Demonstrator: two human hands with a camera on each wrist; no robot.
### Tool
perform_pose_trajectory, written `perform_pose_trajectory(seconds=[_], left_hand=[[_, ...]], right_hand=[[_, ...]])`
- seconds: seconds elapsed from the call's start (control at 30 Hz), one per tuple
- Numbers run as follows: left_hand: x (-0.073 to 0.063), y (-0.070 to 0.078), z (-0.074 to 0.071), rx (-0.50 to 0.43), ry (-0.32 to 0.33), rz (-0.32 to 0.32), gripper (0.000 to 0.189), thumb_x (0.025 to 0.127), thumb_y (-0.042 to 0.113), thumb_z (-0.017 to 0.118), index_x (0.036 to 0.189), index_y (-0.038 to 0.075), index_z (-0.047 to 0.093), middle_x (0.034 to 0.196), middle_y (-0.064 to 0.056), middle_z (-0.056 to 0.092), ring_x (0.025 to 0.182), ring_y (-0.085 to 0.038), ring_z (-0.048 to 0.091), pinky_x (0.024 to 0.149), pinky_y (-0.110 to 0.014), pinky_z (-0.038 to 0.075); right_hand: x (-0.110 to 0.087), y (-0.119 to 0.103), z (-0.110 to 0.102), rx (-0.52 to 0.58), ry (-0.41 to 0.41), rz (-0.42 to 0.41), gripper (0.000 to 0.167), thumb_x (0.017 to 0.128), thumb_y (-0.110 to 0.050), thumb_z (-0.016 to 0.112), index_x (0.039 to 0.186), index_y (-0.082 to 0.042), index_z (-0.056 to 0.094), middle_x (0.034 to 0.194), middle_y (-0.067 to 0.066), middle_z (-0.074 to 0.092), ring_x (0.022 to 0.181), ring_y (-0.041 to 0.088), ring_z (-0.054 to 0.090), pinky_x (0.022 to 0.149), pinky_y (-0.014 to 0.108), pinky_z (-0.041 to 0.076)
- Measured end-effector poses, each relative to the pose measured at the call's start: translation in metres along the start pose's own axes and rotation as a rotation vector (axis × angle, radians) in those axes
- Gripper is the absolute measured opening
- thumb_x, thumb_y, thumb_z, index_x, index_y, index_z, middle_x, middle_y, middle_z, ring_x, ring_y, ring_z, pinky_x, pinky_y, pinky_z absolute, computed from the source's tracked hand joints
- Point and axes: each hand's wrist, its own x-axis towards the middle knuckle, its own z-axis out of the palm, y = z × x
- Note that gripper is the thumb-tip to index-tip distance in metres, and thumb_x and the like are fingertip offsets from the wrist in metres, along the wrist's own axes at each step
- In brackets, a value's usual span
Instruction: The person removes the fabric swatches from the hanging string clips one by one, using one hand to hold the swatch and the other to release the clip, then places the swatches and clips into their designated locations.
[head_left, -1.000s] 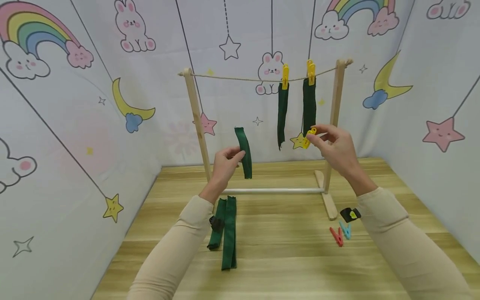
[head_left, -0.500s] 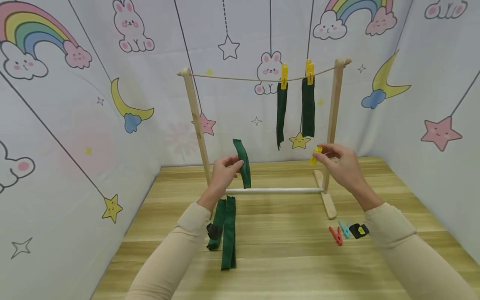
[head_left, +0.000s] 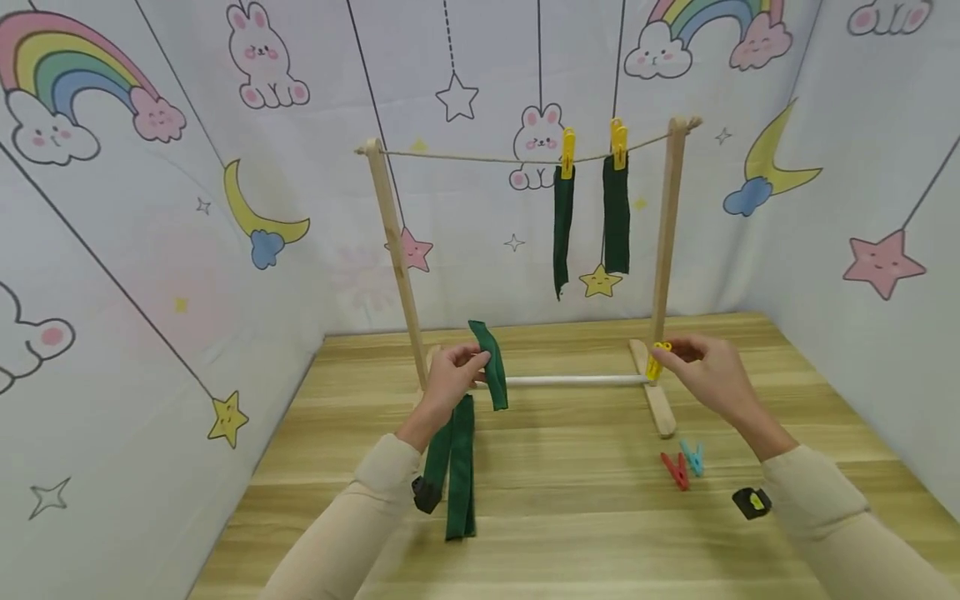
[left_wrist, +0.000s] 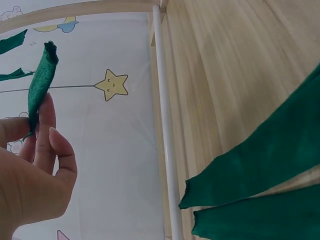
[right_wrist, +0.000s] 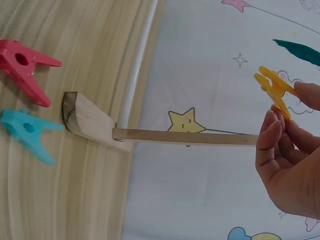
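Observation:
My left hand pinches a green fabric strip by its middle, in front of the rack's left side. In the left wrist view that strip stands up from between thumb and fingers. A yellow clothespin is pinched in my right hand, near the foot of the right post. The right wrist view shows this clothespin held between thumb and fingertips. Two dark green strips, one narrow and one wider, hang from the rope by yellow clothespins.
A wooden rack with left post, right post, rope and white bottom bar stands on the table. Two green strips lie at left. A red clothespin and a blue one lie at right.
Both hands have come down, the left with the green strip and the right with the yellow clothespin. The right hand has also moved rightward, away from the hanging strips.

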Motion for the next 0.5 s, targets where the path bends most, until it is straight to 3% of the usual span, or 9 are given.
perform_pose_trajectory(seconds=[0.2,0.5], left_hand=[[-0.011,-0.017,0.002,0.018,-0.047,-0.059,0.029,0.099,0.018,0.064,0.119,-0.003,0.066,0.095,-0.007,0.071,0.072,-0.014,0.071,0.071,-0.037,0.053],[-0.021,-0.027,0.004,0.057,-0.081,-0.14,0.032,0.099,0.018,0.064,0.124,-0.003,0.064,0.102,-0.01,0.071,0.073,-0.019,0.072,0.073,-0.041,0.054]], right_hand=[[-0.016,0.02,0.0,-0.001,-0.028,0.033,0.046,0.097,-0.037,0.067,0.115,0.005,0.07,0.102,0.018,0.071,0.089,0.03,0.066,0.066,0.025,0.052],[-0.043,0.044,-0.005,-0.009,-0.075,0.122,0.047,0.097,-0.041,0.065,0.114,0.003,0.07,0.099,0.013,0.072,0.085,0.022,0.064,0.066,0.028,0.052]])
